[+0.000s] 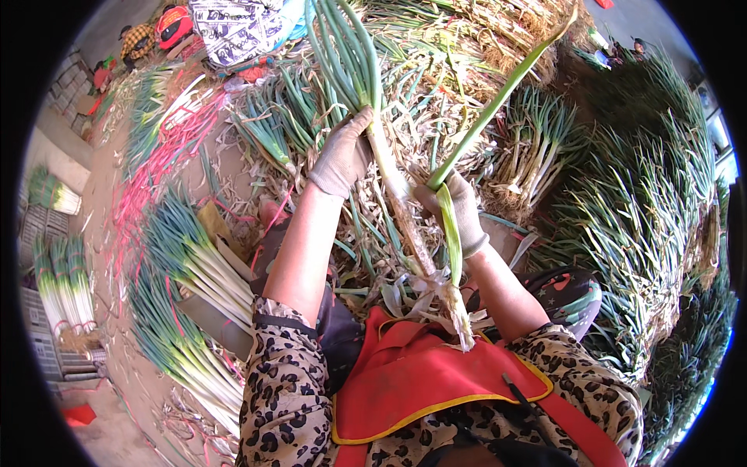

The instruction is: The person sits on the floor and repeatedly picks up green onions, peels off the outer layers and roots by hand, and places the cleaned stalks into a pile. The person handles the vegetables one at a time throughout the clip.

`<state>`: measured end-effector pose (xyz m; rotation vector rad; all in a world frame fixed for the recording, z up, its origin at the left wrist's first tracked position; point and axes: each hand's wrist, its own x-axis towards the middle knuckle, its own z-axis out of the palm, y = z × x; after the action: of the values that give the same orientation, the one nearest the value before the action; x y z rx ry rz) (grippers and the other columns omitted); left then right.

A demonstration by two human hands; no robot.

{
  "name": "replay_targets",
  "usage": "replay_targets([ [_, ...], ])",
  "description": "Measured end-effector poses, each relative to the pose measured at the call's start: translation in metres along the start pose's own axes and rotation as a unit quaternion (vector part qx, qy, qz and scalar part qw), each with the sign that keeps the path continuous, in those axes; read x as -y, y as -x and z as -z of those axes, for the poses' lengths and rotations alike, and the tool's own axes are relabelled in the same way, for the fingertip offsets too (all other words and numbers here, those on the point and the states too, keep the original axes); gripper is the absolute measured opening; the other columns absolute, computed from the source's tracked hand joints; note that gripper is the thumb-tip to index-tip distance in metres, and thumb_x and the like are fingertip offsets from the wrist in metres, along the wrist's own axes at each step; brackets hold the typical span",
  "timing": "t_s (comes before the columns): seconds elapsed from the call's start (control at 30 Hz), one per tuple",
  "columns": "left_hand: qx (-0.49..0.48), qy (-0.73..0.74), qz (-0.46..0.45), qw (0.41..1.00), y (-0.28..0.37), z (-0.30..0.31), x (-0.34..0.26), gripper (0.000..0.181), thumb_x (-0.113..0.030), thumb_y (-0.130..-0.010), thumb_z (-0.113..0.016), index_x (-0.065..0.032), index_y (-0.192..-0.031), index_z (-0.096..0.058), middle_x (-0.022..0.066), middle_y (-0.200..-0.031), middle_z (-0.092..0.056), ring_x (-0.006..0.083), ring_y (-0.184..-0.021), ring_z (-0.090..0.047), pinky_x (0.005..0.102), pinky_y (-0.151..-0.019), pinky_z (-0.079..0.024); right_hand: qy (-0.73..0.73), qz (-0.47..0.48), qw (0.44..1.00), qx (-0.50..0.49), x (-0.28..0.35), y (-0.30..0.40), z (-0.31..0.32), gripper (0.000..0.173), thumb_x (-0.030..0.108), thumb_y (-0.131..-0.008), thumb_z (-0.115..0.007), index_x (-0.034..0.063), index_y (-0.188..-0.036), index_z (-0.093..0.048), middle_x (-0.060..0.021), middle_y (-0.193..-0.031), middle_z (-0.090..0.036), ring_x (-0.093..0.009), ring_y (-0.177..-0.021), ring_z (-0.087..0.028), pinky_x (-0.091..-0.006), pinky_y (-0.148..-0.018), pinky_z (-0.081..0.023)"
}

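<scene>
My gloved left hand (345, 153) grips a green onion (382, 157) high on its stalk, just below where the green leaves fan out. The lower stalk slants down toward my lap and still bears a brownish outer skin. To its right, my gloved right hand (455, 204) is closed around a loose outer leaf (496, 117). This leaf's green blade sticks up past the hand, and its pale, ragged strip (452, 245) hangs below. The strip's lower end (460, 318) dangles in front of my red apron (432, 385). The hand hides how strip and stalk join.
Peeled green onions with white stalks (192, 344) lie at my left. Unpeeled bundles (537, 140) and a tall heap (618, 245) stand on the right. Dry husks (408, 117) litter the floor ahead. Pink twine (157, 169) trails at left; people (137, 44) sit farther off.
</scene>
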<state>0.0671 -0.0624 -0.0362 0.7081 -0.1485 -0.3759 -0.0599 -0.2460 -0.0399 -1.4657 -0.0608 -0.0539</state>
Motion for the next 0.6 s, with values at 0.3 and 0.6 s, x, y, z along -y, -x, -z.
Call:
replay_targets([
  [0.3, -0.065, 0.052, -0.018, 0.996, -0.003, 0.015, -0.007, 0.024, -0.031, -0.094, -0.055, -0.0073, -0.099, -0.055, 0.0074, -0.081, -0.056, 0.0231, -0.076, -0.058, 0.0392, -0.072, -0.052, 0.595, -0.074, 0.785, 0.156, -0.076, 0.007, 0.067, 0.023, 0.022, -0.082, -0.06, 0.0018, -0.093, -0.055, -0.0227, -0.088, -0.064, -0.039, -0.087, -0.062, -0.0462, -0.079, -0.048],
  [0.6, -0.066, 0.047, -0.032, 0.996, -0.004, -0.002, -0.007, 0.019, -0.016, -0.087, -0.056, -0.0021, -0.099, -0.054, 0.01, -0.08, -0.056, 0.0257, -0.076, -0.058, 0.0409, -0.075, -0.052, -0.091, -0.127, 0.958, 0.241, -0.085, 0.008, 0.024, 0.044, 0.02, -0.09, -0.064, 0.0001, -0.126, -0.047, -0.0025, -0.108, -0.058, -0.008, -0.092, -0.056, -0.0209, -0.079, -0.048],
])
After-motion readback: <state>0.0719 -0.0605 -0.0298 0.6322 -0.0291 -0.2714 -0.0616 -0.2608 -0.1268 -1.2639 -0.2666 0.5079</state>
